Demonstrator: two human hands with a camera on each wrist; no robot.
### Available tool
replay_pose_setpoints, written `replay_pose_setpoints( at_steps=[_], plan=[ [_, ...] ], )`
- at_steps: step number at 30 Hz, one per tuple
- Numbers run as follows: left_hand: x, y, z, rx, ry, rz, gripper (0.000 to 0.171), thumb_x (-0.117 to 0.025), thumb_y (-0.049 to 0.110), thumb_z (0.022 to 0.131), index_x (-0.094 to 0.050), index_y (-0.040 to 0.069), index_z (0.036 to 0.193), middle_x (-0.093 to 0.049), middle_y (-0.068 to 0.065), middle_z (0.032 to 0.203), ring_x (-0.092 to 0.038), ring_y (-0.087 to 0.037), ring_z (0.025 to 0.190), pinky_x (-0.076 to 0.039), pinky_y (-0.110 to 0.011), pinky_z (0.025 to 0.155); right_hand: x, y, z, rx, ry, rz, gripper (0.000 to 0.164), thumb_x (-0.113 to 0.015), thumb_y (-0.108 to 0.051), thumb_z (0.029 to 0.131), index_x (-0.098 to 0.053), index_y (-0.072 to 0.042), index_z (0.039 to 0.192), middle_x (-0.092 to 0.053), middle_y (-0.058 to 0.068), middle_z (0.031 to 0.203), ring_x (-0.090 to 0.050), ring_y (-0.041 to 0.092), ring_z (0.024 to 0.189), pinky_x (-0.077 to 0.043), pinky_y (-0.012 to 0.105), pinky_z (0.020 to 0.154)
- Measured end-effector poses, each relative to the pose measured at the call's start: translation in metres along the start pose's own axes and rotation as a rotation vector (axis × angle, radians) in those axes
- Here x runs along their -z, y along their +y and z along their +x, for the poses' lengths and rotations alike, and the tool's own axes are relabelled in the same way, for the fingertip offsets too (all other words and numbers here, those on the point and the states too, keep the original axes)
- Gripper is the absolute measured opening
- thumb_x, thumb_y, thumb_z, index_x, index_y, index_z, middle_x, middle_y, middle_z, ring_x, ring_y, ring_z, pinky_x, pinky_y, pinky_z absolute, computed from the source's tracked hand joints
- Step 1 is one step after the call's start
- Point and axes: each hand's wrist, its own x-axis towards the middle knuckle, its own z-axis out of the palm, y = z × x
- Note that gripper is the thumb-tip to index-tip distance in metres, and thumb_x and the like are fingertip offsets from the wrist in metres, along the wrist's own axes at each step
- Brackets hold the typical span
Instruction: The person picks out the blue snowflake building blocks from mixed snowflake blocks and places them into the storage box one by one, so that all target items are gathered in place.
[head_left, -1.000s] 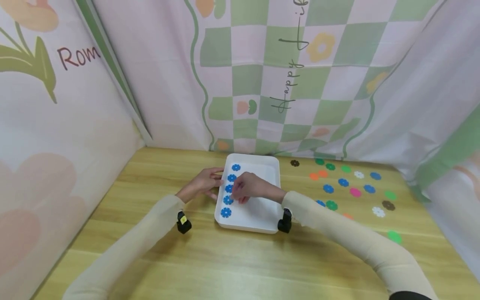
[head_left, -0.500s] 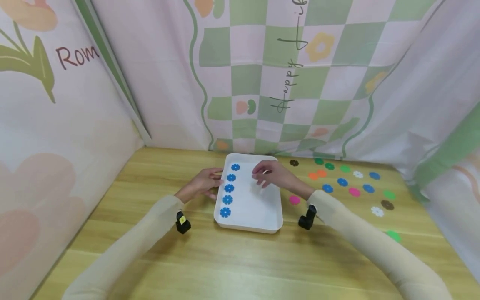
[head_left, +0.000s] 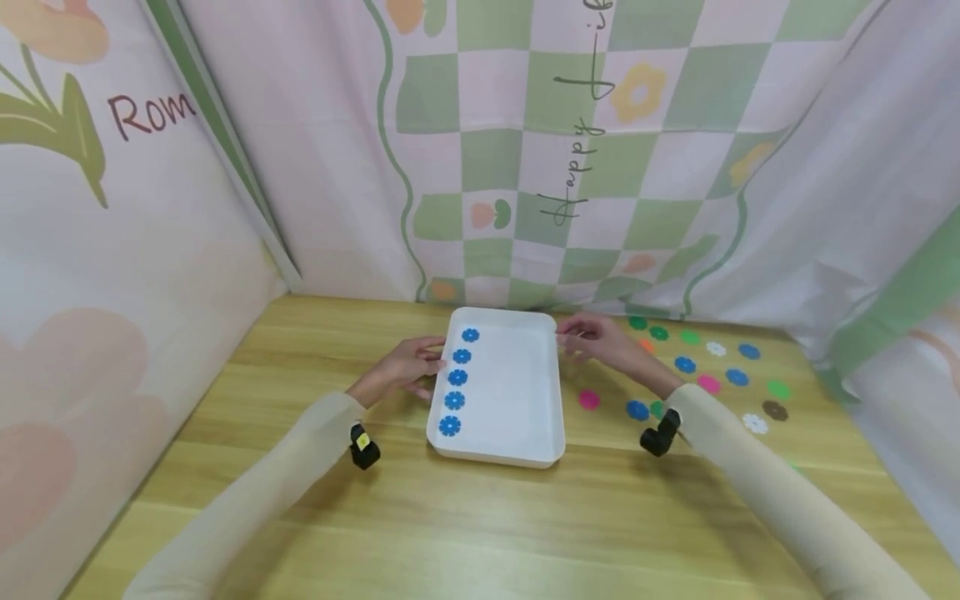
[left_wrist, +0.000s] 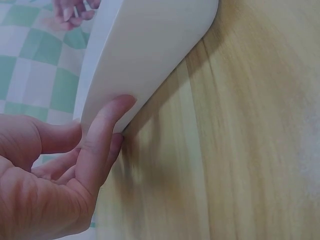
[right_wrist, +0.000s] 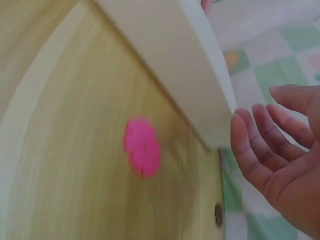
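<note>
A white tray (head_left: 510, 392) lies on the wooden table with several blue flower-shaped discs (head_left: 457, 377) in a column along its left inner side. At its left wall, my left hand (head_left: 405, 364) holds the edge: the thumb is at the rim and a finger (left_wrist: 107, 120) lies against the outer wall. My right hand (head_left: 600, 340) is beside the tray's upper right corner. In the right wrist view its fingers (right_wrist: 245, 145) are loosely bent near the rim, nothing visible between them. A pink disc (head_left: 588, 400) lies on the table below this hand.
Loose flower-shaped discs in several colours are scattered on the right, among them blue (head_left: 685, 365), white (head_left: 755, 423) and brown (head_left: 776, 410) ones. A patterned curtain (head_left: 491, 158) hangs behind the table (head_left: 480, 533), another panel (head_left: 172, 333) on the left.
My right hand has left the blue column, moved right across the tray and now stands past its right rim. The left hand stays at the left wall.
</note>
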Motion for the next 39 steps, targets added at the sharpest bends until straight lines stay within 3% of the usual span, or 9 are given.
replay_pose_setpoints(
  at_steps=[10, 16, 20, 26, 35, 39],
  plan=[
    [0.0, -0.001, 0.001, 0.007, -0.001, 0.0, 0.058, -0.056, 0.01, 0.108, -0.037, 0.015, 0.163, -0.046, -0.022, 0.16, -0.06, -0.039, 0.134, -0.068, -0.034, 0.073, 0.041, 0.034, -0.025, -0.016, 0.023, -0.037, 0.044, -0.061, -0.019, 0.108, -0.055, 0.012, 0.138, -0.063, 0.034, 0.124, -0.073, 0.027, 0.098, -0.067, 0.046, 0.083],
    [0.001, -0.002, 0.001, 0.009, -0.004, -0.006, 0.058, -0.057, 0.011, 0.109, -0.037, 0.016, 0.163, -0.045, -0.022, 0.161, -0.06, -0.038, 0.133, -0.068, -0.034, 0.073, 0.065, 0.051, -0.043, -0.013, 0.014, -0.142, 0.045, -0.061, -0.02, 0.108, -0.054, 0.007, 0.143, -0.064, 0.028, 0.129, -0.068, 0.01, 0.103, -0.064, 0.03, 0.087],
    [0.001, -0.002, 0.0, 0.011, -0.004, -0.008, 0.058, -0.057, 0.011, 0.109, -0.037, 0.016, 0.163, -0.044, -0.022, 0.161, -0.06, -0.038, 0.133, -0.068, -0.034, 0.073, 0.077, 0.06, -0.055, -0.031, 0.025, -0.158, 0.046, -0.062, -0.021, 0.107, -0.054, 0.004, 0.144, -0.065, 0.024, 0.13, -0.066, 0.004, 0.105, -0.061, 0.025, 0.09],
    [0.001, -0.002, 0.0, 0.016, -0.002, 0.001, 0.058, -0.057, 0.011, 0.109, -0.037, 0.017, 0.163, -0.046, -0.021, 0.16, -0.061, -0.039, 0.132, -0.068, -0.035, 0.075, 0.09, 0.069, -0.07, -0.025, 0.022, -0.212, 0.044, -0.065, -0.02, 0.106, -0.056, 0.002, 0.143, -0.066, 0.022, 0.131, -0.065, 0.003, 0.106, -0.059, 0.021, 0.089],
    [0.001, -0.004, 0.001, 0.006, -0.011, -0.014, 0.058, -0.056, 0.011, 0.109, -0.036, 0.014, 0.163, -0.043, -0.023, 0.162, -0.06, -0.039, 0.133, -0.068, -0.034, 0.073, 0.1, 0.084, -0.083, -0.049, 0.023, -0.181, 0.044, -0.065, -0.01, 0.104, -0.052, 0.012, 0.14, -0.065, 0.032, 0.125, -0.07, 0.011, 0.097, -0.066, 0.034, 0.08],
    [0.001, -0.004, 0.0, 0.002, -0.013, -0.031, 0.058, -0.056, 0.011, 0.109, -0.036, 0.014, 0.163, -0.043, -0.023, 0.162, -0.06, -0.04, 0.133, -0.068, -0.036, 0.074, 0.099, 0.087, -0.086, -0.064, 0.007, -0.207, 0.044, -0.069, -0.009, 0.101, -0.054, 0.011, 0.138, -0.066, 0.028, 0.122, -0.067, 0.007, 0.098, -0.064, 0.025, 0.082]
  ],
)
